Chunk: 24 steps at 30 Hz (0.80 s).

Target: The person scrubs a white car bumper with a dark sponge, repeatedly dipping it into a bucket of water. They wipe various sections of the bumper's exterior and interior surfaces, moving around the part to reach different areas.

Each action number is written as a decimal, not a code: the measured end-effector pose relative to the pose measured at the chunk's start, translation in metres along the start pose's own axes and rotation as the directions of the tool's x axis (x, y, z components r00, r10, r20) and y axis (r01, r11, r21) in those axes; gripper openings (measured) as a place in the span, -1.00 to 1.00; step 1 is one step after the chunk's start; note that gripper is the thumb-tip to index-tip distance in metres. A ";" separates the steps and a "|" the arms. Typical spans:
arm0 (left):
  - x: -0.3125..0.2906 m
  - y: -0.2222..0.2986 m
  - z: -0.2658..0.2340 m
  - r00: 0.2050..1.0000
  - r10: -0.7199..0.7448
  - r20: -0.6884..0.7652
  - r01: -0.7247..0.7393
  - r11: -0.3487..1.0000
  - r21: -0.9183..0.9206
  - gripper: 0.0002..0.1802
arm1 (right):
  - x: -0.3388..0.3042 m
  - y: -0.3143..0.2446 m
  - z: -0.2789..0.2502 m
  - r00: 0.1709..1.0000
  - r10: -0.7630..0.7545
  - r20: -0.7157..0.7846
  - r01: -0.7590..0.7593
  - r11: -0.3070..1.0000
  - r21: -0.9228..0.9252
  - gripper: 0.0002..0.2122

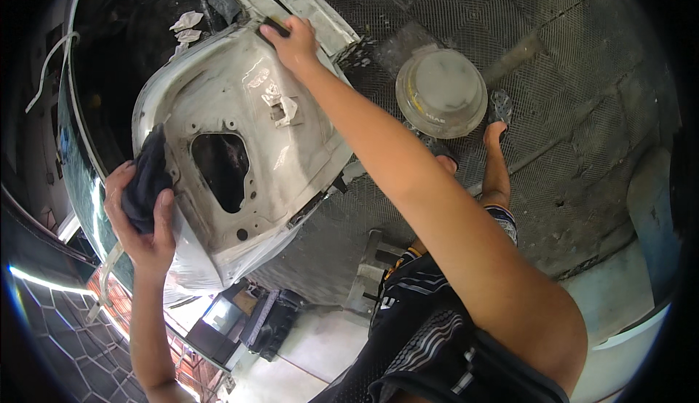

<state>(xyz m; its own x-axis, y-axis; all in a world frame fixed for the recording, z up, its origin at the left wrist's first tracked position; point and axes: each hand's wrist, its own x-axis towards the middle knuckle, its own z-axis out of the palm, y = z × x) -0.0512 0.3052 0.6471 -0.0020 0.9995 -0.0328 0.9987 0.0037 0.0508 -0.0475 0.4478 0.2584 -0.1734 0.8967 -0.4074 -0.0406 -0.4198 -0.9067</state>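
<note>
My left hand [149, 239] is wrapped round a bunched dark cloth [143, 184] at the left edge of a car's bare body panel [273, 163]. The panel is greyish white, with shiny wet-looking patches and an angular opening [218, 174] through it. At the panel's far upper corner, my right hand [296, 45] grips a small dark pad [274, 27], perhaps a sanding block, and presses it to the edge. A crumpled scrap of whitish masking material [286, 110] sticks to the panel between my hands.
A round grey basin [442, 86] stands on the dark ribbed floor mat [568, 97], close to my foot [497, 126]. Clear plastic sheeting [191, 261] hangs below the panel. More crumpled masking [187, 21] lies by the car's dark interior. A black case [273, 323] sits near the bottom.
</note>
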 end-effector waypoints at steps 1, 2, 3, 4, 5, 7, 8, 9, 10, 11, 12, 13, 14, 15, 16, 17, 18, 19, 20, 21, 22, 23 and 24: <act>0.004 -0.005 0.006 1.000 0.014 0.023 -0.014 1.000 -0.021 -0.31 | 0.015 0.002 0.001 0.999 0.042 -0.029 -0.043 0.998 -0.035 -0.53; 0.004 -0.004 0.005 1.000 0.007 0.021 -0.007 1.000 -0.002 -0.33 | 0.021 -0.001 0.007 0.995 0.087 -0.038 -0.089 0.994 -0.063 -0.53; 0.006 -0.004 0.007 1.000 0.004 0.020 -0.003 1.000 -0.011 -0.34 | 0.024 -0.001 0.008 0.990 0.131 -0.051 -0.135 0.987 -0.090 -0.53; 0.003 -0.003 0.006 1.000 -0.015 0.019 0.015 1.000 -0.016 -0.34 | 0.014 0.005 0.005 0.991 0.129 -0.043 -0.131 0.990 -0.052 -0.55; 0.001 -0.004 0.006 0.999 -0.031 0.010 0.031 0.999 -0.019 -0.34 | 0.002 0.015 -0.003 0.993 0.113 0.020 -0.112 0.993 -0.019 -0.52; 0.000 0.006 0.001 0.998 -0.041 0.038 0.041 0.999 0.010 -0.36 | -0.024 0.028 -0.020 0.987 0.066 0.147 -0.076 0.995 0.061 -0.45; 0.002 0.008 0.001 0.998 -0.037 0.051 0.036 0.999 0.015 -0.36 | -0.026 0.027 -0.019 0.983 0.075 0.167 -0.089 0.993 0.081 -0.45; 0.003 0.009 0.001 0.998 -0.035 0.046 0.034 0.999 0.021 -0.37 | -0.020 0.023 -0.013 0.988 0.049 0.145 -0.056 0.997 0.048 -0.45; 0.006 0.009 0.005 0.999 -0.023 0.041 0.022 1.000 0.018 -0.37 | -0.007 0.015 -0.008 0.994 0.020 0.111 -0.021 1.000 0.009 -0.46; 0.007 0.009 0.005 0.999 -0.019 0.041 0.018 1.000 0.023 -0.38 | 0.005 0.006 -0.001 0.996 -0.003 0.087 0.006 1.000 -0.026 -0.46; 0.003 0.008 0.005 0.999 -0.009 0.033 0.008 0.999 0.042 -0.40 | 0.018 -0.005 0.004 0.995 0.054 0.086 -0.037 0.981 -0.188 -0.49; 0.006 0.008 0.005 0.999 -0.002 0.040 0.000 0.999 0.045 -0.40 | 0.031 -0.002 0.006 0.996 0.071 0.057 -0.057 0.973 -0.221 -0.50; 0.009 0.008 0.004 0.999 0.001 0.045 -0.003 0.999 0.050 -0.40 | 0.042 0.000 0.010 0.996 0.087 0.032 -0.076 0.964 -0.255 -0.51; 0.011 0.009 0.003 0.999 0.004 0.051 -0.006 0.999 0.054 -0.41 | 0.047 0.003 0.012 0.995 0.100 0.007 -0.094 0.953 -0.289 -0.52; 0.013 0.010 0.003 0.998 -0.004 0.058 0.001 0.999 0.053 -0.40 | 0.045 0.011 0.012 0.983 0.175 0.057 -0.160 0.967 -0.198 -0.56; 0.013 0.012 0.002 0.998 -0.017 0.065 0.014 0.998 0.056 -0.40 | 0.040 0.021 0.009 0.978 0.178 0.110 -0.160 0.975 -0.154 -0.57; 0.011 0.012 0.002 0.997 -0.030 0.072 0.026 0.998 0.058 -0.39 | 0.036 0.032 0.002 0.970 0.178 0.162 -0.162 0.981 -0.109 -0.58; 0.011 0.011 0.002 0.997 -0.024 0.068 0.021 0.999 0.046 -0.39 | 0.034 0.041 -0.005 0.963 0.179 0.201 -0.170 0.984 -0.060 -0.59; 0.010 0.009 0.003 0.998 -0.018 0.063 0.016 0.999 0.033 -0.38 | 0.039 0.045 -0.004 0.970 0.169 0.175 -0.155 0.984 -0.089 -0.62; 0.011 0.007 0.004 0.998 -0.011 0.059 0.010 1.000 0.020 -0.38 | 0.044 0.048 0.000 0.987 0.127 0.094 -0.113 0.983 -0.142 -0.62; 0.009 0.008 0.002 0.998 -0.012 0.066 0.010 1.000 0.025 -0.38 | 0.043 0.042 0.008 0.996 0.086 0.022 -0.080 0.978 -0.195 -0.63; 0.014 0.009 0.002 0.998 0.003 0.063 -0.004 1.000 0.029 -0.38 | 0.053 0.042 0.014 0.998 0.029 -0.059 -0.043 0.968 -0.246 -0.63; 0.019 0.010 0.003 0.998 0.018 0.061 -0.020 0.999 0.033 -0.38 | 0.067 0.042 0.018 0.993 0.096 0.064 -0.096 0.995 -0.002 -0.60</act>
<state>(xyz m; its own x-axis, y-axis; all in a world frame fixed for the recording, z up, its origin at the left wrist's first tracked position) -0.0412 0.3245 0.6443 0.0194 0.9955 -0.0929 0.9997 -0.0178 0.0186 -0.0781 0.4879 0.1952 -0.2390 0.8415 -0.4845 -0.0217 -0.5035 -0.8637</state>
